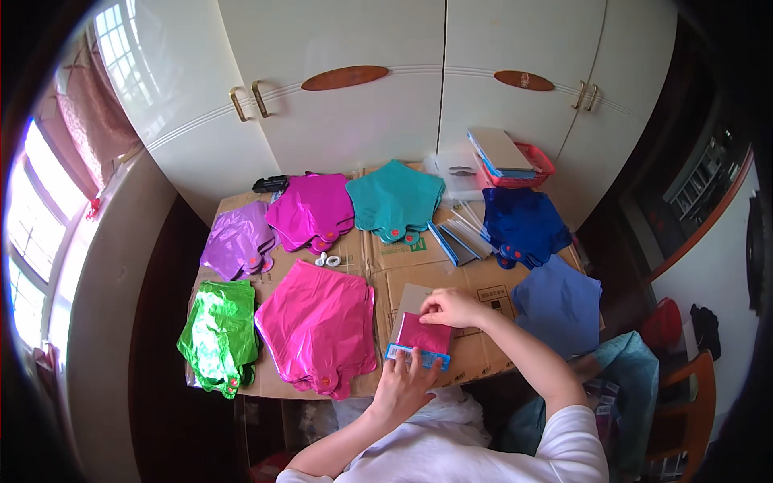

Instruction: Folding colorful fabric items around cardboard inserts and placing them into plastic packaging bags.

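With your left hand open, you are steadying the blue-edged card; your right hand, grip unclear, is touching apparently folded pink film; seven stacks are lying unfolded.

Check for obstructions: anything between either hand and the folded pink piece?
Nothing visible between the right hand and the folded pink piece; its fingertips are at the piece's far part. On the left hand's side, a blue strip lies along the piece's near edge, partly under the fingers.
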`<state>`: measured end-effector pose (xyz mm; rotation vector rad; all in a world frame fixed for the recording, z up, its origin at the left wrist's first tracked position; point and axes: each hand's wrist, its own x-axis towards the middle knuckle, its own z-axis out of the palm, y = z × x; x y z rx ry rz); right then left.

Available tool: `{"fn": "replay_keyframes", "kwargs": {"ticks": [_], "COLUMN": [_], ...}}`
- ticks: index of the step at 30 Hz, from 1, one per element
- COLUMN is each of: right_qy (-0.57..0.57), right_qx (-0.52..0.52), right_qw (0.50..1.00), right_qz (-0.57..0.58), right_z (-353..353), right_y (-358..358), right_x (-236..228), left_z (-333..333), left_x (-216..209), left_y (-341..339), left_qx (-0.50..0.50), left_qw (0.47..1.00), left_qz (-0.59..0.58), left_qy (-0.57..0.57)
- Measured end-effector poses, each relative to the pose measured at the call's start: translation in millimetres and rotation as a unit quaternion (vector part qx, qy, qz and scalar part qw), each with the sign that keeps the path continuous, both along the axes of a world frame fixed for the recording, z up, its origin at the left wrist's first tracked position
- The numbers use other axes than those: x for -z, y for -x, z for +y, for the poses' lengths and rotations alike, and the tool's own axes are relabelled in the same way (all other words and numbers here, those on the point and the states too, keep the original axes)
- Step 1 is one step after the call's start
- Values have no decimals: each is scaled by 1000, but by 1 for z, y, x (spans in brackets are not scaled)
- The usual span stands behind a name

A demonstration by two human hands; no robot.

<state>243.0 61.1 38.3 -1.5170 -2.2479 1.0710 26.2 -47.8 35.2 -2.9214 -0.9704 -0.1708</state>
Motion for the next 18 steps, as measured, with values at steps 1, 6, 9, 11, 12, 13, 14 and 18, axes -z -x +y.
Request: {"fn": "replay_keyframes", "kwargs": {"ticks": [1, 6, 9, 11, 12, 13, 14, 18], "right_qy": [-70, -274, -262, -264, -276, -288, -307, -342], "right_qx": [11, -59, -42, -55, -78, -100, -123, -185], "right_qw": [997, 957, 962, 960, 955, 949, 940, 919], "right_qz": [13, 79, 69, 69, 75, 81, 81, 71], "right_z": [0, 9, 6, 5, 6, 6, 3, -9], "right_y": [5, 37, 41, 37, 34, 32, 31, 30], "right_x": [1, 19, 29, 31, 31, 30, 29, 16], "left_z": [0, -3, -5, -5, -5, -6, -6, -6], "left_x": [0, 1, 2, 3, 4, 5, 5, 5], "left_y": [0, -1, -1, -1, -1, -1, -1, -1], "left_qx": [1, -5, -16, -20, -23, -25, -27, -30], "left_qw": [1000, 1000, 1000, 999, 999, 999, 999, 999], "left_qz": [-2, -10, -16, -19, -18, -17, -17, -18], "left_qy": [-1, -8, -18, -22, -23, -24, -23, -26]}}
